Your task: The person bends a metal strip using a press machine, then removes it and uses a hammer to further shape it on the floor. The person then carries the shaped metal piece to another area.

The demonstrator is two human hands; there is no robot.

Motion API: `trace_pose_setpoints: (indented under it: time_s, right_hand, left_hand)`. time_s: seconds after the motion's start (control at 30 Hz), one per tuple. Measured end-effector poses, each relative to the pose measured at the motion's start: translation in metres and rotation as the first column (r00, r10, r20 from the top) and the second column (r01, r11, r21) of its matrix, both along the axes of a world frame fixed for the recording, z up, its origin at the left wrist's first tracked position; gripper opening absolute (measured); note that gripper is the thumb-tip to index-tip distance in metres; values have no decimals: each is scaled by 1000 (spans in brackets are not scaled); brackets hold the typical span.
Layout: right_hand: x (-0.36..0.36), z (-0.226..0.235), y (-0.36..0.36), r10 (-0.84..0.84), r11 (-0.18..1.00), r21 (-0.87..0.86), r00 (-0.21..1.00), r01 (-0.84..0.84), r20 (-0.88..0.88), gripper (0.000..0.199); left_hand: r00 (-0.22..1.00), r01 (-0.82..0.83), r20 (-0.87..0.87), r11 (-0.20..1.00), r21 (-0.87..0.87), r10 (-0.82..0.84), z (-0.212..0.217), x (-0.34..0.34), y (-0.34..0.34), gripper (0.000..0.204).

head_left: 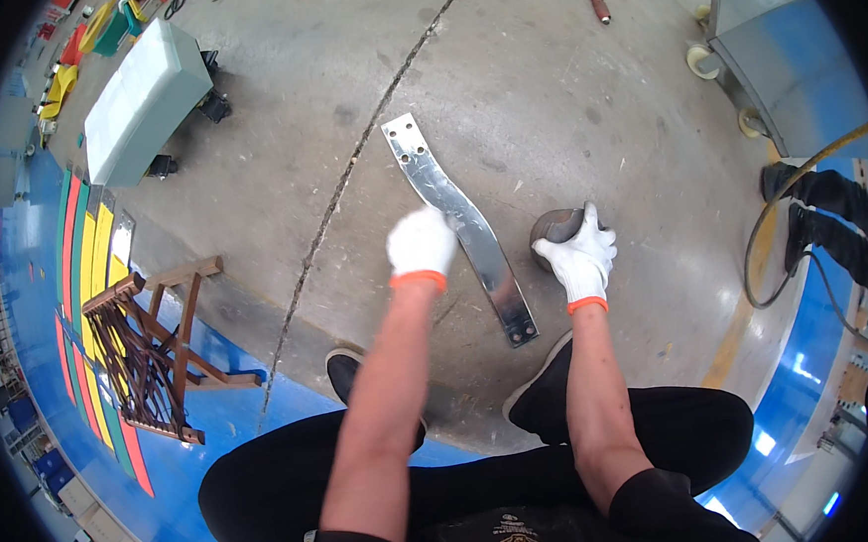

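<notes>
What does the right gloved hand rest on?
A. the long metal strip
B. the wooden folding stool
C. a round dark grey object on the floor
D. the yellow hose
C: the right hand lies on the round grey object; the left hand touches the strip.

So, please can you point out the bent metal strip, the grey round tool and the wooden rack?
metal strip (428,177): head view, on its shiny upper half.
round tool (554,228): head view, on its grey top.
wooden rack (146,353): head view, on its dark slats.
</notes>
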State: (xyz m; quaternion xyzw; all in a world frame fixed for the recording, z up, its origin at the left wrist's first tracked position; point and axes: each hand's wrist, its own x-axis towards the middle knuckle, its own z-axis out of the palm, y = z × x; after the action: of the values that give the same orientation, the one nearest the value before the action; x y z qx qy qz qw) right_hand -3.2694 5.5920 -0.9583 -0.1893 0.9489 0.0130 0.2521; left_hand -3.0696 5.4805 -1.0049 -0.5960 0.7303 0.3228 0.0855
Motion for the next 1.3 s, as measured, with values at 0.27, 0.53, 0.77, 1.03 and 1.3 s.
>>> trace_pose_setpoints:
  time_s: [0.27,0.53,0.77,1.03,1.3]
  right_hand:
    - [74,53,-13,321,938,-141,947,-316,16,124]
    - [198,25,-62,715,695,-292,676,-657,181,117]
    - [226,-23,-83,851,459,-472,525,-753,-9,118]
    - [-21,99,-81,810,569,79,575,-818,119,65]
    - [-29,289,99,-91,881,-441,976,171,197,69]
  left_hand:
    - [710,690,323,710,-141,-626,99,108,-113,44]
    - [836,548,-40,832,88,-547,84,195,-43,126]
    - [878,389,-235,907,-159,-417,5,210,-9,140]
    - [768,634,167,770,-70,-618,32,124,-24,117]
    - [835,544,255,800,-252,-488,-31,136,7,107]
